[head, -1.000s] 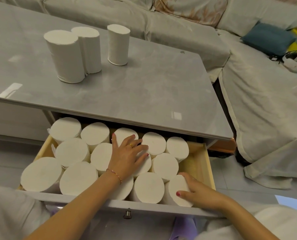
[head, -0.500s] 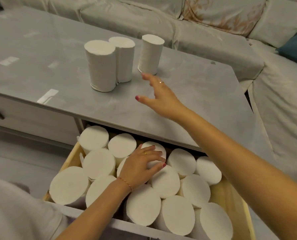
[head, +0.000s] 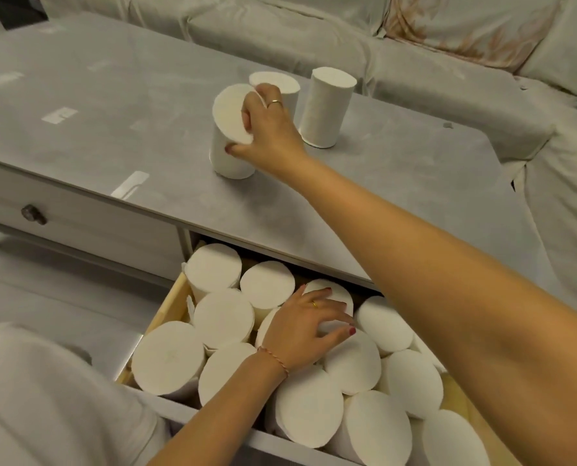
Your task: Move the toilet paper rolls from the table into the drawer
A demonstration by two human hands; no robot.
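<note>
Three white toilet paper rolls stand on the grey table (head: 119,105). My right hand (head: 266,129) is closed around the nearest roll (head: 228,136), which tilts toward me. A second roll (head: 278,87) stands right behind it, partly hidden by my fingers, and a third roll (head: 325,107) stands upright just to the right. Below the table edge, the open wooden drawer (head: 166,307) is packed with several upright rolls. My left hand (head: 309,327) lies flat with fingers spread on top of the rolls in the drawer (head: 223,317).
A closed drawer with a dark knob (head: 33,214) sits to the left of the open one. A sofa under a pale cover (head: 414,45) wraps around the far and right sides of the table. Pale floor lies at the lower left.
My right hand has travelled from the drawer's front right corner across the table and closed on the nearest roll, tipping it. My left hand has stayed on the drawer rolls.
</note>
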